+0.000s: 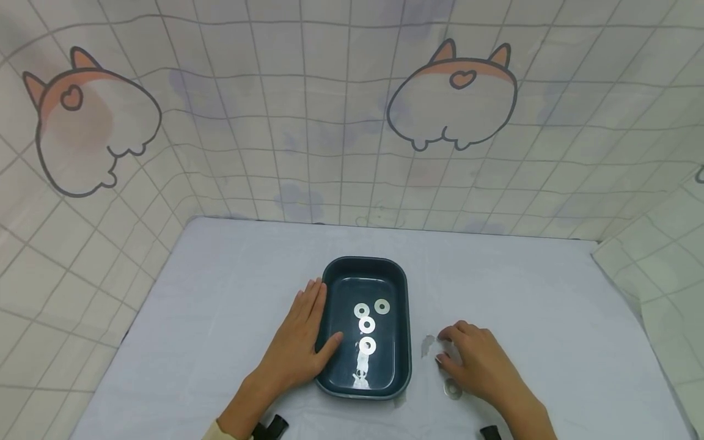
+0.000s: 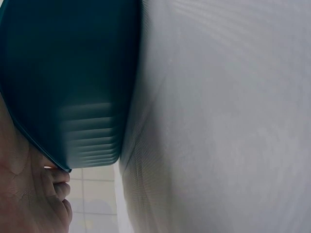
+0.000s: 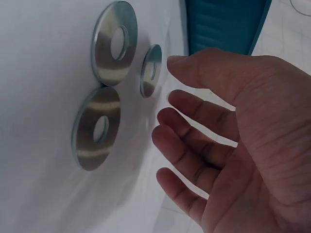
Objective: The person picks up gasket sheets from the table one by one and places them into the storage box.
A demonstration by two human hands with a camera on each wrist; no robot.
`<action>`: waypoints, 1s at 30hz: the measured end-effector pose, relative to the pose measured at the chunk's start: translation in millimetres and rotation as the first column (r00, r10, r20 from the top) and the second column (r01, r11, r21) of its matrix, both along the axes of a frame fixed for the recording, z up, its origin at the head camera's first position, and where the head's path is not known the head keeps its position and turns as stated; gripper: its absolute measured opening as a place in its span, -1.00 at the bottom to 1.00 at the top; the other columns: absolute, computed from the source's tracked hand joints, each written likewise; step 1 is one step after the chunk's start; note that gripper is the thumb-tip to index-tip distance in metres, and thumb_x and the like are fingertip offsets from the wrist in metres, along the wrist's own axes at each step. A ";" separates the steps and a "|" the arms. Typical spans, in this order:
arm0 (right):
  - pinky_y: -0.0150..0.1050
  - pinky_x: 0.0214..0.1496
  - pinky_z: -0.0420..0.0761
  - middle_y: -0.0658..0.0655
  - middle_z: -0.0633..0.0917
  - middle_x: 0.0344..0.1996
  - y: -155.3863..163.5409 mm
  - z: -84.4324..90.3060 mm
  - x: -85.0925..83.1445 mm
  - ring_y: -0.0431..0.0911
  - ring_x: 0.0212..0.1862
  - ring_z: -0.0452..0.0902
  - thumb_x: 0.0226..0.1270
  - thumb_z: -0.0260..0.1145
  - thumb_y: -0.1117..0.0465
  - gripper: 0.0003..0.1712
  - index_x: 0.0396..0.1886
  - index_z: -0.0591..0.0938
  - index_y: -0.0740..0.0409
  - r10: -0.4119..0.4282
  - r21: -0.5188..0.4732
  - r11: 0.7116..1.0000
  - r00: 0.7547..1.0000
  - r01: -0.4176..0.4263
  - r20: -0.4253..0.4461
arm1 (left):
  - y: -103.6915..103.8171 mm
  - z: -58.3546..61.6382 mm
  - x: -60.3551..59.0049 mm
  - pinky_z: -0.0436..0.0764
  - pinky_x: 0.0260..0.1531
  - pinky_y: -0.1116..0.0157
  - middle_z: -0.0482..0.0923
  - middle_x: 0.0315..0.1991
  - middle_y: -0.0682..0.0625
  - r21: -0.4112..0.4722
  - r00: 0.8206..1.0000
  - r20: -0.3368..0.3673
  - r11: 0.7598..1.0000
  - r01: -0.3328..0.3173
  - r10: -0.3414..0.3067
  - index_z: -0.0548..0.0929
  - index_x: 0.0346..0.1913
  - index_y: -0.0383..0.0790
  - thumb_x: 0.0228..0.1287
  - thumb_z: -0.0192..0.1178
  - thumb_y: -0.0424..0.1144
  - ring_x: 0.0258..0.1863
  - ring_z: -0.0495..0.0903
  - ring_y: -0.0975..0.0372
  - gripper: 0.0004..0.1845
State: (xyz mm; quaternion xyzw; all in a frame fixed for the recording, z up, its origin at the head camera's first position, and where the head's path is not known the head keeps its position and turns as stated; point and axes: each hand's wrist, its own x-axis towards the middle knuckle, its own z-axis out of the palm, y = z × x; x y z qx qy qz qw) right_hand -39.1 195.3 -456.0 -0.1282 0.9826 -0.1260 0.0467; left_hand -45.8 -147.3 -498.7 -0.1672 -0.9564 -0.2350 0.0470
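A dark blue-green rectangular tray (image 1: 363, 269) stands on the white-covered table, with several flat metal washers (image 1: 361, 329) lying inside it. Along its left rim rests my left hand (image 1: 297, 351), fingers straight and thumb reaching over the edge. In the left wrist view that hand (image 2: 29, 194) lies against the tray's outer side (image 2: 73, 73). My right hand (image 1: 478, 363) hovers right of the tray, fingers loosely bent and holding nothing. In the right wrist view, three washers (image 3: 103, 53) lie on the cloth before its fingertips, two touching and one nearer the thumb.
White cloth (image 1: 247, 275) covers the table around the tray. A checked curtain with cartoon corgi prints (image 1: 451, 104) hangs behind and on both sides. Black straps or mounts (image 1: 277, 426) show near both wrists.
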 end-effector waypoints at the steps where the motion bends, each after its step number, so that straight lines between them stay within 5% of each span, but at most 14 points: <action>1: 0.11 0.15 0.74 0.02 0.76 -0.22 0.1 -1.2 0.4 -0.10 -0.18 0.62 0.18 0.63 0.11 -0.67 -0.08 0.79 0.06 -0.001 0.002 1.000 1.000 0.001 0.000 | -0.1 0.1 0.2 -0.42 0.73 0.40 -0.14 0.78 -0.10 0.000 1.000 0.003 1.000 0.000 0.000 -0.13 0.74 -0.19 0.53 0.08 0.24 0.79 -0.17 0.11 0.01; 14: 0.07 0.16 0.69 -0.11 0.61 -0.42 -1.1 -9.3 7.3 -0.18 -0.29 0.44 0.15 0.64 0.07 -0.69 -0.17 0.75 0.02 -0.026 0.009 1.000 0.999 0.026 0.027 | 0.1 -0.5 0.0 -0.45 0.71 0.43 -0.15 0.78 -0.09 0.002 1.000 0.005 1.000 0.001 -0.001 -0.13 0.74 -0.19 0.53 0.08 0.24 0.79 -0.16 0.11 0.01; 30: 0.04 0.15 0.68 -0.12 0.64 -0.44 -3.7 -5.8 14.0 -0.21 -0.26 0.50 0.15 0.64 0.12 -0.74 -0.26 0.72 0.02 -0.008 0.062 0.998 1.000 0.008 0.004 | -0.5 1.9 0.9 -0.42 0.73 0.41 -0.26 0.79 0.03 0.017 1.000 0.024 1.000 -0.004 0.003 -0.12 0.74 -0.18 0.52 0.11 0.23 0.79 -0.18 0.13 0.01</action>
